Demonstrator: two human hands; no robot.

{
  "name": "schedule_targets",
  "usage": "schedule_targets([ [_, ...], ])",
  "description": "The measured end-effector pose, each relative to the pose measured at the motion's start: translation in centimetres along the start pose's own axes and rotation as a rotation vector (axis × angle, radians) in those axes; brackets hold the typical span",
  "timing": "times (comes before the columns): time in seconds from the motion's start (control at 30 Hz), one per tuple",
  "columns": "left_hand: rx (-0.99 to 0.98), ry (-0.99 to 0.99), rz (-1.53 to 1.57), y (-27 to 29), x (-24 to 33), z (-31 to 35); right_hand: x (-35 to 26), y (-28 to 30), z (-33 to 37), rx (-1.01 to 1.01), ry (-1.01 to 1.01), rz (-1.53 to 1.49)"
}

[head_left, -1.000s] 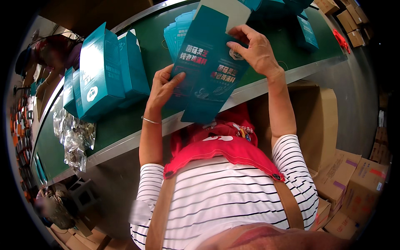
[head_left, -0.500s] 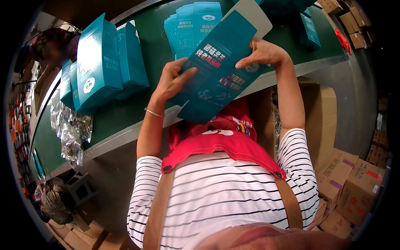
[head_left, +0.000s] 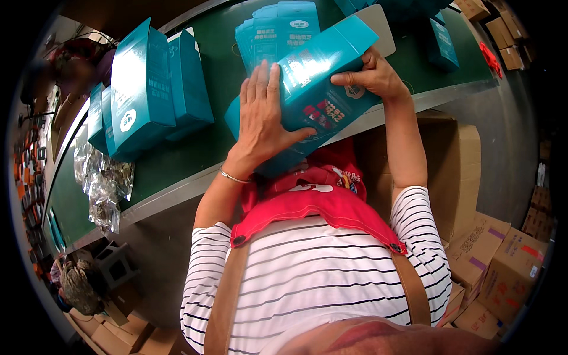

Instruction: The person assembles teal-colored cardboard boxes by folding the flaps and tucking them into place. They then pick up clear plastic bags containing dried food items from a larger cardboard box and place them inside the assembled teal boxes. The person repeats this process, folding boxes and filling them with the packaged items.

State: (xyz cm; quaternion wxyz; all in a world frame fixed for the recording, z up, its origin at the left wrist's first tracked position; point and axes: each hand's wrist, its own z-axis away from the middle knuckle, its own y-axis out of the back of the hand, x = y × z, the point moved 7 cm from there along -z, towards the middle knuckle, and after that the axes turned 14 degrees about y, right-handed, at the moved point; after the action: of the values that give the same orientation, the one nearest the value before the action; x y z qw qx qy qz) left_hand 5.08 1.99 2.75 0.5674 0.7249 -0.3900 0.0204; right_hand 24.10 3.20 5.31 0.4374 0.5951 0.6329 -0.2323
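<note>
A teal carton (head_left: pixel 322 77) is opened out into a box shape and tilted over the table's near edge. My right hand (head_left: pixel 378 77) grips it near its upper right end, thumb across the near face and fingers at the far side. Flat against its left part lies my left hand (head_left: pixel 257 118), fingers stretched out and thumb spread toward the near face. A pale flap (head_left: pixel 378 29) sticks out at the carton's upper end. Just behind it, a fanned stack of flat teal cartons (head_left: pixel 278 26) rests on the table.
Several erected teal boxes (head_left: pixel 142 89) stand at the left of the green table (head_left: pixel 177 165), beside clear plastic packets (head_left: pixel 103 183). Another teal box (head_left: pixel 444 44) is at the far right. An open cardboard box (head_left: pixel 464 171) sits below the table edge, with stacked cartons (head_left: pixel 512 269) nearby.
The teal carton has gone from flattened to a squared box shape. My left hand has moved from pinching its left edge to lying spread on it; my right hand still holds the right end.
</note>
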Motion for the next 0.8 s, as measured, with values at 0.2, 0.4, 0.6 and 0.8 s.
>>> schedule_targets([
  [0.2, -0.330, 0.196, 0.397, -1.3, -2.6, -0.9, -2.5, -0.5, -1.3, -0.014, 0.055, 0.556],
  [0.4, -0.344, 0.618, 1.142, -0.7, -7.5, -1.4, -9.8, 1.5, -0.6, 0.622, 0.324, 1.108],
  [0.6, -0.428, 0.639, 1.406, -2.6, -6.8, -0.6, 2.8, 0.6, 2.1, 0.648, -0.056, -0.222],
  [0.8, -0.497, 0.597, 1.590, -4.4, -7.7, 0.6, 6.6, -1.7, 3.0, 0.571, -0.195, -0.780],
])
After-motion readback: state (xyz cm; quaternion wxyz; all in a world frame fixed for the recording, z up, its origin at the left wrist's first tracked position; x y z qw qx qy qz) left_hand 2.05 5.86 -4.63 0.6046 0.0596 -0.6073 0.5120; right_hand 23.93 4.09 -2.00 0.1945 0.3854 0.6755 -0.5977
